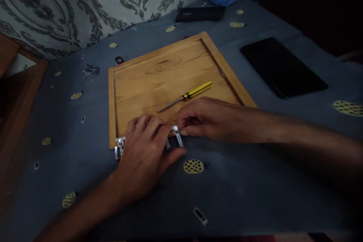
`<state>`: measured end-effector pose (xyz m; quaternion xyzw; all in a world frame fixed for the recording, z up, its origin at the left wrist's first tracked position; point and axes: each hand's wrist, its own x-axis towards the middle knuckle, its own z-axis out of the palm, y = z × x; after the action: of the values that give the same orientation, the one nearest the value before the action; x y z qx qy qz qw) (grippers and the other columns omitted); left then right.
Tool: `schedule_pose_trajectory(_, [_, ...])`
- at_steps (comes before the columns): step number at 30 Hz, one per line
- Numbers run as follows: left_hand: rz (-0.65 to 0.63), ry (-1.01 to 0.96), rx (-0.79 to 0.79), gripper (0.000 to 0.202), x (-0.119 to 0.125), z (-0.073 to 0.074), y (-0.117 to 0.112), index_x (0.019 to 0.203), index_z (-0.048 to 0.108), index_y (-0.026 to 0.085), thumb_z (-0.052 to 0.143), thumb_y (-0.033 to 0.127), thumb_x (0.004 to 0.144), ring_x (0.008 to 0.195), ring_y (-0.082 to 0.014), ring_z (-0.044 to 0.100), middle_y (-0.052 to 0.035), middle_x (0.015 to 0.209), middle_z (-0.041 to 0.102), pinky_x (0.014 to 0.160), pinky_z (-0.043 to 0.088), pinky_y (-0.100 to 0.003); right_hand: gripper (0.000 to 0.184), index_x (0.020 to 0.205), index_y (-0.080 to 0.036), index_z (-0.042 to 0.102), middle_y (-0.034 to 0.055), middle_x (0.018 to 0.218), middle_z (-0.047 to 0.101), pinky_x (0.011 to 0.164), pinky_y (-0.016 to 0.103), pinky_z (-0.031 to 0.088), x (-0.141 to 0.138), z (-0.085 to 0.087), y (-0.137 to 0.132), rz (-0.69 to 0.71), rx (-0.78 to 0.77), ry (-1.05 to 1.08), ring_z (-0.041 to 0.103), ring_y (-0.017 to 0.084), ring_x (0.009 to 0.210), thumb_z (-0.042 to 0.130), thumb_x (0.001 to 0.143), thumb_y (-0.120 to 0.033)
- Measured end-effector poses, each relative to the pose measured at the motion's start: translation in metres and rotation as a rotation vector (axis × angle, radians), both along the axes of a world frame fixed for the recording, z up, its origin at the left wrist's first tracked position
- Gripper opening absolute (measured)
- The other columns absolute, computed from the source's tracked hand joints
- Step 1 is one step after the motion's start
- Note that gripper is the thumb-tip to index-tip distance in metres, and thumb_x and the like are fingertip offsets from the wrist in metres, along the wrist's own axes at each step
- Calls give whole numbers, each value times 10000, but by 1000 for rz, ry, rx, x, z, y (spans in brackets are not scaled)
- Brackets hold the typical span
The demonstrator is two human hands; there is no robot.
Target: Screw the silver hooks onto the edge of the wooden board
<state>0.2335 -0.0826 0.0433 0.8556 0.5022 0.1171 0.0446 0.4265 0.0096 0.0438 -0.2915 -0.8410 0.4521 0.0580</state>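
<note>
Both hands, left hand [144,147] and right hand [204,121], crowd the near edge of the wooden board [159,64], the right pinching a metal hook [177,138]. A second hook [119,146] sits at the near left corner. A screwdriver [187,95] lies across the board's middle; beyond it the wood is bare. A black tablet [283,68] lies flat to the right. Open blue sheet [241,189] spreads in front.
</note>
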Motion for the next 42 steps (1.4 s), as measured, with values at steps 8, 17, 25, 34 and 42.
schedule_pose_trajectory(8, [14, 10, 6, 368, 1, -1, -1, 1049, 664, 147, 713, 458, 859, 983, -295, 538, -82, 1015, 648, 865, 451, -497, 233, 675, -164, 657, -46, 546, 535, 477, 231, 309, -11, 3, 11, 53, -120, -70, 445, 82, 511, 596, 861, -289])
schedule_pose_trajectory(17, [18, -21, 7, 344, 0, -2, -2, 985, 673, 134, 739, 438, 840, 975, -294, 535, -74, 996, 642, 858, 442, -490, 330, 718, -162, 625, -49, 583, 463, 477, 227, 279, -6, 3, 8, 16, -217, -49, 388, 83, 528, 568, 885, -441])
schedule_pose_trajectory(25, [14, -9, 24, 354, 0, -4, -1, 1013, 679, 129, 709, 448, 863, 978, -301, 535, -84, 988, 635, 872, 442, -493, 274, 791, -185, 629, 1, 700, 595, 582, 263, 418, 9, -9, -18, -227, 137, 135, 547, 134, 648, 565, 957, -394])
schedule_pose_trajectory(34, [5, -31, 40, 356, -1, -4, 0, 999, 679, 121, 708, 449, 863, 969, -305, 549, -87, 991, 648, 851, 446, -495, 174, 1109, -142, 650, 79, 910, 691, 744, 345, 536, 20, -37, -49, -107, 925, 223, 618, 190, 845, 565, 957, -142])
schedule_pose_trajectory(42, [6, -12, 21, 375, -1, -5, -2, 1042, 666, 140, 694, 472, 869, 983, -301, 552, -92, 1033, 648, 861, 448, -489, 209, 1141, -115, 656, 87, 1093, 749, 769, 352, 535, 25, -40, -45, -45, 997, 244, 603, 190, 883, 590, 943, -115])
